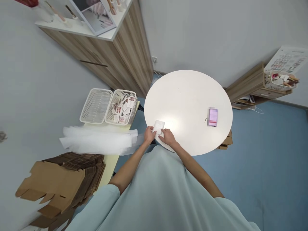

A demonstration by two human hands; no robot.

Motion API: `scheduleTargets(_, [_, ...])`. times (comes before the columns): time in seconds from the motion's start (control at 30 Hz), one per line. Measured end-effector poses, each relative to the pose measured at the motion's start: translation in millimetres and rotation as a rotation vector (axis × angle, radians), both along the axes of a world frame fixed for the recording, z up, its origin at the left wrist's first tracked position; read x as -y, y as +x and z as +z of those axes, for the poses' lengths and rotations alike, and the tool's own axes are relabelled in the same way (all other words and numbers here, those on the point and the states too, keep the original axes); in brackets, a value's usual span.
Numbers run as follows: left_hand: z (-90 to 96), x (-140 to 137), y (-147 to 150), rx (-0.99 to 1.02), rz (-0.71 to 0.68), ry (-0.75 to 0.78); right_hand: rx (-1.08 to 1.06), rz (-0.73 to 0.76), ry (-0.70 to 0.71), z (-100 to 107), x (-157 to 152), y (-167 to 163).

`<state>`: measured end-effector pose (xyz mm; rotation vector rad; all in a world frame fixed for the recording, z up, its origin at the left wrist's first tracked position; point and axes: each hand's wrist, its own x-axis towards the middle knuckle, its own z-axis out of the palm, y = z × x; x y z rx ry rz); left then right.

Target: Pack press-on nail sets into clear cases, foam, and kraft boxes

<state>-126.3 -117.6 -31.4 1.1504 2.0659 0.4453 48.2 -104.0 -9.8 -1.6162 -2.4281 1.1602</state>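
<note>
A small, flat white packet [158, 125], apparently wrapped in thin sheet, lies at the round white table's [187, 93] near left edge. My left hand [149, 135] grips its left side, thumb on the near corner and fingers curled along the edge. At the packet's right side is my right hand [167, 137], its thumb and fingers pinching the near right edge. What is inside the packet cannot be seen.
A pink-purple item [213, 116], blurred out, lies on the table's right. To the left are a white basket [133, 118] of small cards, another basket [83, 112] with clear packets, white foam sheets [98, 140] and folded cardboard boxes [55, 183]. A wooden cabinet [130, 48] stands behind.
</note>
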Motion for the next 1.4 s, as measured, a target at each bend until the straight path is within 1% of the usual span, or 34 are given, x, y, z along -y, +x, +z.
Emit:
scheduleTargets(0.13, [7.5,6,4,-0.022,0.019,0.008,-0.026,0.018,-0.050,2,0,7])
scheduleTargets(0.23, [18.4,20,6,-0.032,0.050,0.060,-0.129,-0.046,-0.050,2,9,18])
scheduleTargets(0.37, [40.5,56,1,0.025,0.133,0.113,-0.309,-0.172,-0.044,2,31,33])
scheduleTargets(0.47, [59.2,87,-8,0.075,0.206,0.117,-0.404,-0.210,-0.087,7,42,42])
scheduleTargets(0.57, [75.4,113,-19,0.111,0.278,0.115,-0.450,-0.236,-0.110,20,44,43])
scheduleTargets(0.67, [87.5,133,-35,0.137,0.339,0.136,-0.483,-0.252,-0.093,37,43,35])
scheduleTargets(0.8, [100.3,154,-61,0.163,0.373,0.193,-0.524,-0.256,-0.051,63,47,14])
scheduleTargets(0.93, [114.4,180,-93,0.194,0.391,0.290,-0.551,-0.242,-0.024,86,65,-18])
scheduleTargets(1.03, [125.1,209,-123,0.183,0.400,0.360,-0.557,-0.198,-0.021,99,85,-47])
scheduleTargets(1.13, [130.7,248,-159,0.135,0.430,0.403,-0.553,-0.161,-0.004,108,107,-80])
scheduleTargets(1.2, [129.5,278,-186,0.096,0.461,0.410,-0.553,-0.135,0.004,112,122,-103])
scheduleTargets(1.27, [124.1,310,-214,0.035,0.501,0.384,-0.547,-0.098,0.004,114,138,-127])
scheduleTargets(1.33, [115.2,339,-242,-0.065,0.520,0.320,-0.531,-0.054,-0.001,115,155,-152])
scheduleTargets(1.4, [103.3,364,-268,-0.175,0.491,0.243,-0.510,-0.001,-0.009,116,172,-176])
